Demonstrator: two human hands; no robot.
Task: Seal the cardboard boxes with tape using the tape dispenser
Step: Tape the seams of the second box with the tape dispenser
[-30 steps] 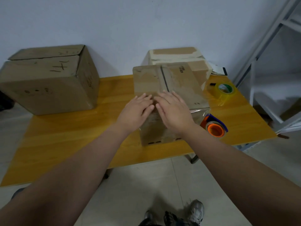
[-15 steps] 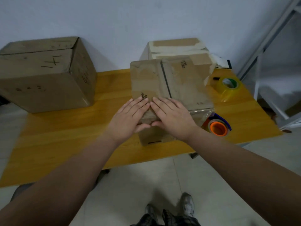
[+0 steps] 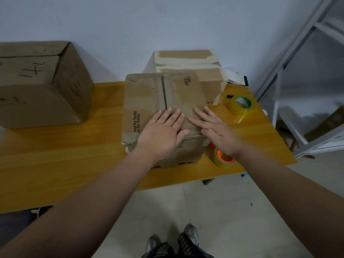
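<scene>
Middle cardboard box (image 3: 149, 101) sits on the yellow wooden table (image 3: 55, 155), near the front edge, flaps folded shut, with a dark seam (image 3: 163, 92) running front to back along the top. Left hand (image 3: 160, 133) lies flat on the box top close to the near edge, fingers straight and together, thumb at the front rim; it grips nothing, only presses. Right hand (image 3: 217, 131) also flat, fingers straight and spread, resting on the near right corner of the top, its heel past the box's right edge; nothing held. The two hands are side by side, not touching. Glossy clear film shows along the front upper edge of the box. Tape dispenser (image 3: 222, 159) on the table just beside the box's front right corner, partly hidden by the right wrist; only its orange-cored roll is visible. A loose yellow tape roll (image 3: 242, 107) lies further back on the right. Taped box (image 3: 188, 60) stands directly behind the middle box, against the wall. Large box (image 3: 37, 84) at the table's left end, well apart, with pen marks on top. Grey metal rack (image 3: 297, 53) to the right of the table.
</scene>
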